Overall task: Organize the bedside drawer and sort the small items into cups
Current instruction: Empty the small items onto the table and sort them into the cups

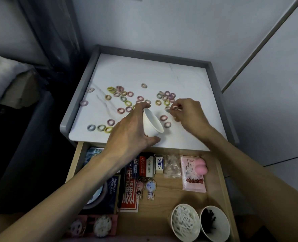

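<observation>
While loose hair ties (127, 103) litter the nightstand top (162, 74) from 9 to 2 o'clock | left hand (132, 130) grips tilted white cup (151, 124) centrally, likely readied as receiver | right hand (188, 114) pinches pink tie (175, 107) at cup's 2 o'clock.

Three paper cups (151, 123), two figure keychains (151, 188), roughly three dozen hair ties (110, 122)

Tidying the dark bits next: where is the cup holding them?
Head view: the cup of dark items stands in the open drawer's near right corner, beside and right of the cup of white items.
</observation>
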